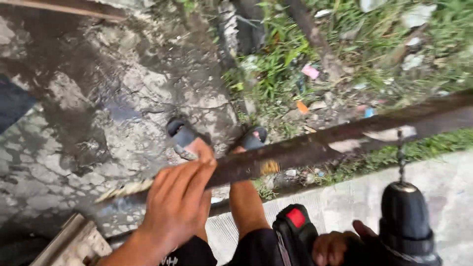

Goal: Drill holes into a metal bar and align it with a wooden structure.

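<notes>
My left hand (178, 202) grips a long dark rusty bar (315, 145) that runs from lower left up to the right edge. My right hand (340, 246) holds a black cordless drill (405, 226) with a red switch at the bottom right. The drill bit (400, 155) points up and its tip touches the bar's underside near the right. Below the bar I see my two feet in dark sandals (183, 135) on the wet ground.
Wet cracked concrete (98, 98) covers the left half. Grass and scattered litter (315, 69) lie at the upper right. A pale slab (345, 197) sits under the drill. A wooden piece (64, 241) shows at the bottom left.
</notes>
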